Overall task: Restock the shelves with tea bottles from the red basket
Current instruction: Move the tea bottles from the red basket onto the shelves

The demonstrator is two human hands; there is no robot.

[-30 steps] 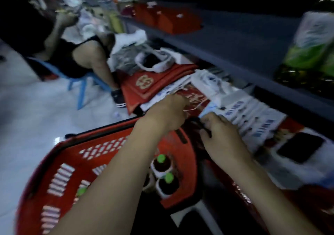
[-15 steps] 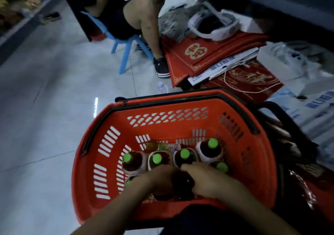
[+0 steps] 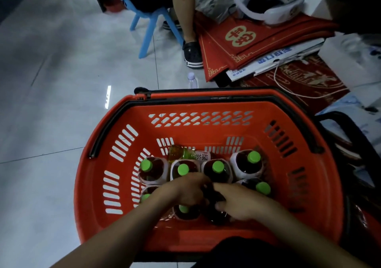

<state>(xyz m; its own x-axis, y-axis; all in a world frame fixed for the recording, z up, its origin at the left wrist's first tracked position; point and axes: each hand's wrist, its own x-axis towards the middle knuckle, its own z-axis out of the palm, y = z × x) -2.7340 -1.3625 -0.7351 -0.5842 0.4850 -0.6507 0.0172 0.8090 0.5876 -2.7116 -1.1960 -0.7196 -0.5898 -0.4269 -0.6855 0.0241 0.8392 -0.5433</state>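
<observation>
Around the hands (image 3: 216,197) the red basket (image 3: 198,127) looks like hard moulded plastic with a slight sheen, its walls pierced by slots, and a matt black plastic handle (image 3: 107,129) lies along its rim. The tea bottles (image 3: 246,163) just beyond the hands are clear glossy plastic with smooth green plastic caps (image 3: 254,157) and pale wrap-around labels. Left of the hands the floor (image 3: 51,71) is polished grey tile, shiny enough to mirror a light. Far beyond, a chair (image 3: 148,20) shows smooth blue plastic legs.
</observation>
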